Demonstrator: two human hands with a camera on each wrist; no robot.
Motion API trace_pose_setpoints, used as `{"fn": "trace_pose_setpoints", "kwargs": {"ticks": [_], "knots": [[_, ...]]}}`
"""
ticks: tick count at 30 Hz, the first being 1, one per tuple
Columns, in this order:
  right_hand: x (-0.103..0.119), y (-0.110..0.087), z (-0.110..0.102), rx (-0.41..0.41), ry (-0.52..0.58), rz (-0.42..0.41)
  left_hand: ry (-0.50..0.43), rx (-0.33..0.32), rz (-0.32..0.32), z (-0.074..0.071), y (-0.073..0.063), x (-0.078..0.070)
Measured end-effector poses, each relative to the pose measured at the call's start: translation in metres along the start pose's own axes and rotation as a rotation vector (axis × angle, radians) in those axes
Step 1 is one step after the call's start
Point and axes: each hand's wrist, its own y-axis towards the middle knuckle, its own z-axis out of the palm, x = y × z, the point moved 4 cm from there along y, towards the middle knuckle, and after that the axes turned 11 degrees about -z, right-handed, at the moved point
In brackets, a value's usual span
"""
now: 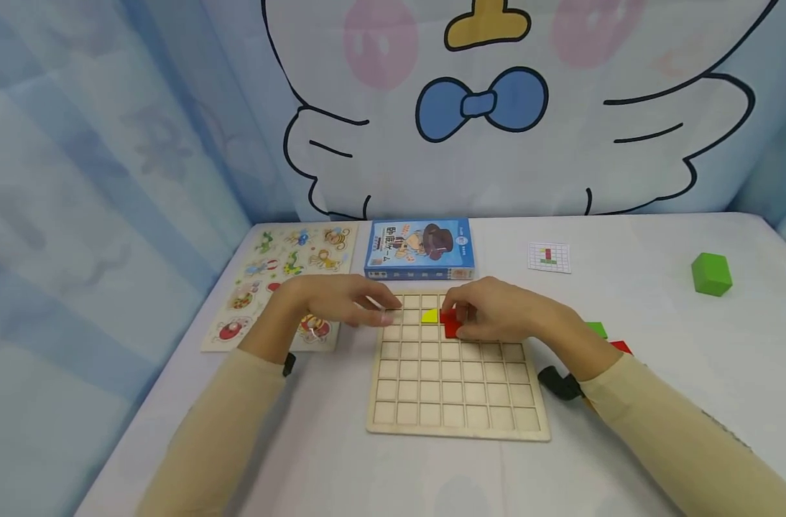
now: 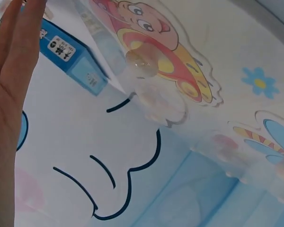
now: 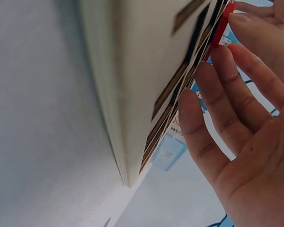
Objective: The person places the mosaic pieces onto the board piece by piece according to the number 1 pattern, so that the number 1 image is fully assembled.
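Note:
A wooden grid board [image 1: 458, 395] lies flat on the table in the head view. My right hand [image 1: 499, 310] is over its upper part, fingertips and thumb pinching red pieces [image 1: 452, 328] set against the grid; their exact number is partly hidden by the fingers. In the right wrist view, the thumb and forefinger hold a thin red edge [image 3: 221, 29] at the board's surface. Just left of the red sits a small yellow piece [image 1: 430, 317] with a slanted or curved side. My left hand [image 1: 341, 298], fingers loosely bent and holding nothing, hovers at the board's upper left edge.
A picture puzzle board [image 1: 260, 262] with knobs lies at the left, beside a blue game box [image 1: 419, 251]. Farther right are a small grid card [image 1: 549, 258] and a green cube [image 1: 712, 274]. Green [image 1: 597, 329] and red pieces [image 1: 621, 347] show behind my right forearm.

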Motion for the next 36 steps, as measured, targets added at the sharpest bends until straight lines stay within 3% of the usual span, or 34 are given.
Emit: {"fn": "trace_pose_setpoints", "kwargs": {"ticks": [8,20,30,36], "knots": [[0.001,-0.002,-0.001,-0.013,-0.019,0.005,-0.054,-0.016,-0.025,0.000,-0.001,-0.004],[0.006,-0.001,0.000,0.025,-0.019,0.023,0.064,-0.113,-0.036,0.007,-0.002,-0.002],[0.007,-0.004,0.002,0.019,0.028,-0.022,0.082,-0.154,-0.138,0.011,-0.001,-0.001],[0.011,-0.008,-0.001,0.021,0.003,0.004,0.064,-0.155,-0.172,0.012,-0.001,0.000]]}}
